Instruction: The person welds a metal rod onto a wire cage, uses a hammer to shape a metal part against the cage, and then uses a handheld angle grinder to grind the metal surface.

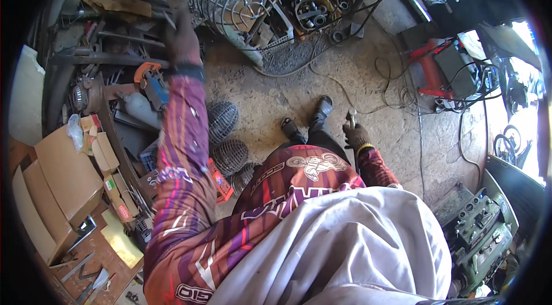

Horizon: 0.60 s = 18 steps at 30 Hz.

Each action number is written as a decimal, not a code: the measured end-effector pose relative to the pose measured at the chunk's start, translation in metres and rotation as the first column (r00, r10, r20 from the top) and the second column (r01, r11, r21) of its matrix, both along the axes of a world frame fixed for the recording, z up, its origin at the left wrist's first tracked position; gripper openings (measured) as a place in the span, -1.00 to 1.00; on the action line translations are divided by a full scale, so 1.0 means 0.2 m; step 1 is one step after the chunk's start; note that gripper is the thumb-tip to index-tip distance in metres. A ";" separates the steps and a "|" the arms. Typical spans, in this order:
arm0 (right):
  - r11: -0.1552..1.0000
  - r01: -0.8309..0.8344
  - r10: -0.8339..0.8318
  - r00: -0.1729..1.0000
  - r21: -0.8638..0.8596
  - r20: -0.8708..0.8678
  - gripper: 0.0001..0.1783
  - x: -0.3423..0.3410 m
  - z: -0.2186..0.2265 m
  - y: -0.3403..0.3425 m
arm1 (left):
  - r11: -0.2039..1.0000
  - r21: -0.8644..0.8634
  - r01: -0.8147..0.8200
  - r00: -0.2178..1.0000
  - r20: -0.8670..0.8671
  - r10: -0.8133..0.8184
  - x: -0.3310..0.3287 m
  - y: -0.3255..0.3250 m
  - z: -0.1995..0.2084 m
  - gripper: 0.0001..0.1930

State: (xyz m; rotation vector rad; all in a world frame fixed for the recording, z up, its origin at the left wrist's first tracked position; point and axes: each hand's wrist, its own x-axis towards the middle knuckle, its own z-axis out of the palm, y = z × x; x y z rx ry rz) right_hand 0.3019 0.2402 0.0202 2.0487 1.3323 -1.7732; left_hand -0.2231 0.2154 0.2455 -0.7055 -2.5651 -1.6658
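Reaching up, gloved left hand (179, 37) pinches a thin grey metal rod (168, 18) (stiff, light; grip mid-length). Gloved right hand (356, 134) clamps small metal pliers (351, 116).

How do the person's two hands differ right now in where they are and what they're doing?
The left hand is stretched far out and up over the cluttered shelf of metal parts, while the right hand hangs low beside the leg. The left hand grips what seems to be a thin metal piece; the right hand holds a small metal tool, probably pliers. Both wear dark work gloves and share the same patterned purple sleeves.
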 end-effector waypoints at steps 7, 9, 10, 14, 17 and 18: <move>0.940 0.283 -0.243 0.948 -0.191 0.207 -0.58 0.54 -0.24 -0.18 | 0.842 -0.509 0.178 0.921 0.388 0.040 0.73 -0.98 -0.98 -0.33; 0.933 0.292 -0.241 0.941 -0.212 0.239 -0.59 0.65 -0.28 -0.23 | 0.482 -0.677 0.556 0.811 0.569 -0.137 0.96 -1.15 -0.78 -0.50; 0.949 0.229 -0.180 0.958 -0.217 0.222 -0.60 0.61 -0.27 -0.22 | 0.367 -0.682 0.633 0.767 0.618 -0.174 1.01 -1.32 -0.80 -0.50; 0.990 0.000 0.029 0.979 -0.139 0.203 -0.62 0.56 -0.16 -0.21 | 0.115 -0.655 0.747 0.662 0.716 -0.220 1.00 -1.76 -1.06 -0.52; 0.989 -0.121 0.136 0.970 -0.086 0.201 -0.63 0.49 -0.08 -0.16 | 0.024 -0.681 0.732 0.659 0.698 -0.280 0.89 -1.90 -1.17 -0.53; 0.987 -0.145 0.157 0.969 -0.076 0.190 -0.64 0.46 -0.07 -0.13 | -0.010 -0.713 0.702 0.662 0.657 -0.361 0.85 -1.93 -1.19 -0.53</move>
